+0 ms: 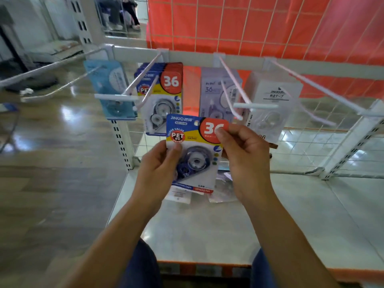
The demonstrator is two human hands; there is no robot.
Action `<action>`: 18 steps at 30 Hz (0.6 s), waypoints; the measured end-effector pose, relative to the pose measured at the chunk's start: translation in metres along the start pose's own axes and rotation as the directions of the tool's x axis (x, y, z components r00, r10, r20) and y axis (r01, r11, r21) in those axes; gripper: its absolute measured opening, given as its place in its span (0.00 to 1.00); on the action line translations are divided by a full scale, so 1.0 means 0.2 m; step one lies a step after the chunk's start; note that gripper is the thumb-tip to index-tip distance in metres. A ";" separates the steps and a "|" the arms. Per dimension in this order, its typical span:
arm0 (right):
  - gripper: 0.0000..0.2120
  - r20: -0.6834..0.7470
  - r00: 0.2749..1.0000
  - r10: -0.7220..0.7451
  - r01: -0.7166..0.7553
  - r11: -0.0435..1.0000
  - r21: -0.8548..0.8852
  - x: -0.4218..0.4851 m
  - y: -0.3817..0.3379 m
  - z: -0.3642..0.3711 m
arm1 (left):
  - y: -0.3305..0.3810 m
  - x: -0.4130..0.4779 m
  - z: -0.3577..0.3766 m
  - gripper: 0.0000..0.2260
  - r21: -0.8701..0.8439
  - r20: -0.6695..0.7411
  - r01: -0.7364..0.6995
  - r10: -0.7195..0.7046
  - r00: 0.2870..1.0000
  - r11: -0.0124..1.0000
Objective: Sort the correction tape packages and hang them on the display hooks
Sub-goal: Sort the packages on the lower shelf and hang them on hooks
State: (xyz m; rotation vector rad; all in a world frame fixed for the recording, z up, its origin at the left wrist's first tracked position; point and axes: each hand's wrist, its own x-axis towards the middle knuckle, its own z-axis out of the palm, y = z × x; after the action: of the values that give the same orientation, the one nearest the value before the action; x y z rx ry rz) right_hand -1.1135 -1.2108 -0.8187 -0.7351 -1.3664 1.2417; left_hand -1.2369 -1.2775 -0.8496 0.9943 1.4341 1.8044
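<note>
While the loose pile (pixel 220 192) on the white shelf (pixel 207 225) was largely hidden behind the hands, only slivers of pale card and clear plastic could be made out there, too covered to be counted. The hanging rail (pixel 191 55) and its hooks were smeared by blur, and the long hook (pixel 52 65) at far left was cut off by the frame edge. The small print on every card was left unreadable. And there, front and centre, the blue correction tape package (pixel 193 152) was held up in the air above the shelf, just below the hooks, its face turned to the camera and a red corner marked 36 at top right. Its left edge was pinched by the left hand (pixel 158 173), thumb laid on the face and fingers tucked behind; its red corner was pinched by the right hand (pixel 243 159), part of the 36 being covered by the thumb. On to the rail: a light blue package (pixel 112 90) was seen hung at the left, then a stack of matching blue-and-red packages (pixel 164 96), a lilac package (pixel 214 94) and a white package (pixel 270 104). Behind it all, a wire grid (pixel 249 28) was backed by orange sheeting.
</note>
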 end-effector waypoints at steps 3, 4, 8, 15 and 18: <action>0.09 0.049 0.997 -0.063 0.064 0.998 -0.016 -0.02 -0.04 0.10 | 0.08 0.00 -0.07 0.04 -0.003 -0.063 -0.082 0.082 0.995 0.997; 0.09 0.060 0.996 -0.072 0.073 0.997 -0.007 -0.03 -0.05 0.13 | 0.10 0.00 -0.10 0.05 -0.002 -0.085 -0.106 0.105 0.991 0.994; 0.09 0.105 0.989 -0.103 0.108 0.993 -0.040 -0.08 -0.09 0.19 | 0.18 -0.04 -0.15 0.05 0.018 -0.123 -0.178 0.179 0.976 0.984; 0.06 0.165 0.981 -0.099 0.106 0.994 -0.034 -0.14 -0.17 0.28 | 0.25 -0.07 -0.22 0.12 -0.010 -0.201 -0.230 0.224 0.954 0.973; 0.05 0.161 0.980 -0.116 0.129 0.989 -0.071 -0.12 -0.16 0.32 | 0.26 -0.05 -0.25 0.12 -0.005 -0.232 -0.221 0.214 0.949 0.975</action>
State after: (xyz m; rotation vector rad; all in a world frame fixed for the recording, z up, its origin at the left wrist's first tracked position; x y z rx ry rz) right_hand -1.1620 -1.2584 -0.7862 -0.6094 -1.5744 1.1713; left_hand -1.2752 -1.3223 -0.8071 0.9852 1.4738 2.1560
